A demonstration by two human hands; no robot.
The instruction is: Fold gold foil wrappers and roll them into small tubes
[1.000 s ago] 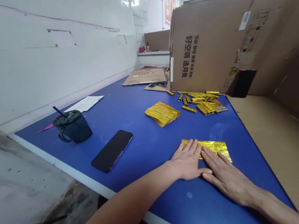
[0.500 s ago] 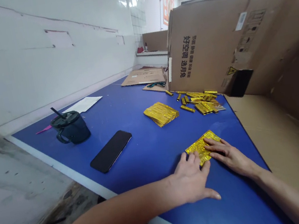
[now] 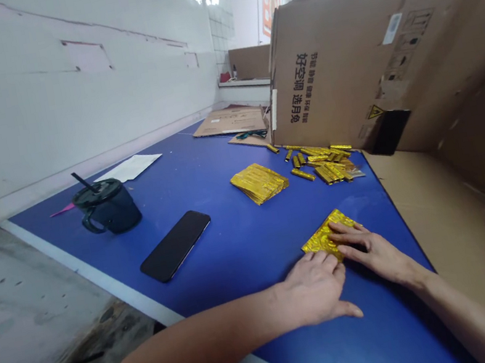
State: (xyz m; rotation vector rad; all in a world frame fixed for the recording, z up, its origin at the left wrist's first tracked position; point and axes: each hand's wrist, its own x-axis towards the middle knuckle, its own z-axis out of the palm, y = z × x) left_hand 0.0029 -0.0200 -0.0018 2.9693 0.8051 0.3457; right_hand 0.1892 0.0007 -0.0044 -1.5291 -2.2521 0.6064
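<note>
A gold foil sheet (image 3: 329, 235) with a crinkled surface lies on the blue table, partly covered by both hands. My left hand (image 3: 320, 287) rests over its near edge, the fingers side by side and bent down at the tips, the thumb stretched out away from them. From the right, my right hand (image 3: 372, 252) lies on the sheet with its fingers extended and a little apart. Farther back is a stack of gold foil sheets (image 3: 259, 183). To its right, several rolled gold foil tubes (image 3: 331, 164) lie in a loose pile.
A black phone (image 3: 176, 246) and a dark lidded mug (image 3: 108, 206) with a straw are on the left. White paper (image 3: 130, 167) lies near the wall. A large cardboard box (image 3: 334, 65) stands at the back right. Flat cardboard (image 3: 229, 121) and dark-framed glasses (image 3: 252, 135) are at the back.
My left hand has shifted slightly right along the sheet's near edge, its fingers more bent and closer together. My right hand stays nearly in place on the sheet. The view has moved slightly.
</note>
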